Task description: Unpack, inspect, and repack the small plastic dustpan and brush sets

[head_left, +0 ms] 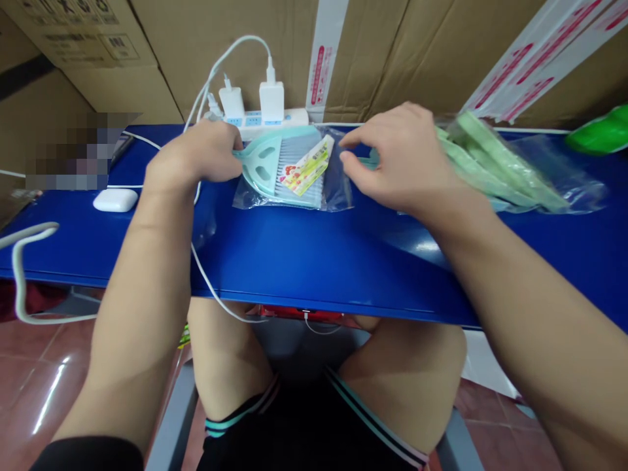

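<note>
A mint-green mini dustpan and brush set (265, 167) lies flat on the blue table in a clear plastic bag, with a yellow-and-white label over its grey-blue bristles. My left hand (209, 150) is closed around its handle end, hiding that part. On the other side, my right hand (392, 154) hovers by the bag's right edge. Its thumb and forefinger curve toward each other with a small gap, and nothing shows between the tips. A bit of teal-coloured material appears inside that curve, too covered to name. Pale green items in clear plastic (505, 163) lie behind my right wrist.
A white power strip (294, 118) with chargers (272, 101) and cables stands behind the set, against cardboard boxes (383, 52). On the left is a white earbud case (115, 200). A bright green packet (601, 131) lies far right. A white cable hangs over the table's front edge.
</note>
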`<move>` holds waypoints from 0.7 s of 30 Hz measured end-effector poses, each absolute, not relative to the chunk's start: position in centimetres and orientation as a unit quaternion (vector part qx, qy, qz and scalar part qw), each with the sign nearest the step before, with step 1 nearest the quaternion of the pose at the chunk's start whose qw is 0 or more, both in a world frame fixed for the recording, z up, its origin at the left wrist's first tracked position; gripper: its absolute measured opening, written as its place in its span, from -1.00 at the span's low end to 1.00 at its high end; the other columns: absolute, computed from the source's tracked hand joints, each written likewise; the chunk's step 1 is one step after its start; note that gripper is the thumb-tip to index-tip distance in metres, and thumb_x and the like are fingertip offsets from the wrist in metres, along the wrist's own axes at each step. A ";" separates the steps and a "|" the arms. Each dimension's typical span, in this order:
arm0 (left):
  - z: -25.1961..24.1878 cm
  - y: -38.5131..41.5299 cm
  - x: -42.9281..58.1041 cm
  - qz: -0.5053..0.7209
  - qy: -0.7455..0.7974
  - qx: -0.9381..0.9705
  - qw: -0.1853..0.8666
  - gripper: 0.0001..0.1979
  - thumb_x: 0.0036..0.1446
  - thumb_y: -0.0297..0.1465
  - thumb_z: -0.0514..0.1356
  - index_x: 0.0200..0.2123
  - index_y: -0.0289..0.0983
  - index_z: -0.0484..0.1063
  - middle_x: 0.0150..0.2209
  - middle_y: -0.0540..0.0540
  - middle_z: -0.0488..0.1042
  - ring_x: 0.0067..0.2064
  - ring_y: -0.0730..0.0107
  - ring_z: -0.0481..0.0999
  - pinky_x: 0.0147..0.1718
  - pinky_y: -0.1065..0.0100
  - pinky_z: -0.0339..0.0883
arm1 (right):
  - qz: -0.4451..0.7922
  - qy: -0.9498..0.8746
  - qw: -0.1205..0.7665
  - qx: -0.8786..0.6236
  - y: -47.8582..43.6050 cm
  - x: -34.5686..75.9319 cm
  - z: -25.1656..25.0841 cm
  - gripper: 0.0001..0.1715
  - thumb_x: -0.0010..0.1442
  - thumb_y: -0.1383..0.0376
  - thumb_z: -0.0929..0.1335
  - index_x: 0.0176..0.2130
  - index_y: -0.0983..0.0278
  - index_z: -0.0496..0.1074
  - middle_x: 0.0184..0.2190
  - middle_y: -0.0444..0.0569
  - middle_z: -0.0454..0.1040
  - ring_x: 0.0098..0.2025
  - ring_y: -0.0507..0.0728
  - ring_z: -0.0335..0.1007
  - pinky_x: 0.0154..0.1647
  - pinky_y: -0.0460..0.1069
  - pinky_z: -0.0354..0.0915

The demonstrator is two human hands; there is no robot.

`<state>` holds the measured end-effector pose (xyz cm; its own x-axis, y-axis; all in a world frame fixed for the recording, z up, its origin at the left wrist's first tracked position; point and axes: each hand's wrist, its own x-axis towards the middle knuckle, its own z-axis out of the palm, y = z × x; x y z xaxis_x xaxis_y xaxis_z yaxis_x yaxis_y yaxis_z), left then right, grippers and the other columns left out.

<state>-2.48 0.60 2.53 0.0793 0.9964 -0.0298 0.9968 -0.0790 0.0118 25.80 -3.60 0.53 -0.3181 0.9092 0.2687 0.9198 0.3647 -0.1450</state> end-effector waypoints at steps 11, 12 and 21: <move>4.5 -1.2 -1.7 0.031 0.697 0.716 0.018 -0.38 0.13 -0.41 0.24 0.29 -0.24 0.56 0.28 -0.14 0.64 0.22 0.02 0.56 0.37 0.07 0.47 | 0.031 -0.752 0.217 -0.621 -4.2 23.9 0.5 -0.58 0.48 0.20 0.23 -0.03 0.29 0.63 -0.12 0.15 0.67 0.13 0.32 0.53 0.46 0.39 0.26; 4.5 -1.3 -1.6 0.041 0.691 0.721 0.017 -0.39 0.12 -0.41 0.24 0.27 -0.24 0.57 0.26 -0.14 0.65 0.21 0.02 0.56 0.36 0.07 0.47 | 0.036 -0.733 0.245 -0.633 -4.3 23.8 0.7 -0.63 0.46 0.23 0.26 -0.09 0.30 0.62 -0.17 0.12 0.67 0.02 0.26 0.53 0.39 0.33 0.31; 4.5 -1.8 -0.7 0.109 0.650 0.752 -0.006 -0.35 0.07 -0.50 0.20 0.27 -0.24 0.59 0.25 -0.13 0.66 0.30 -0.09 0.55 0.42 0.02 0.44 | 0.190 -0.635 0.522 -0.536 -3.9 23.7 0.3 -0.56 0.37 0.36 0.29 0.10 0.38 0.63 -0.35 -0.09 0.61 -0.57 -0.06 0.29 -0.47 -0.08 0.28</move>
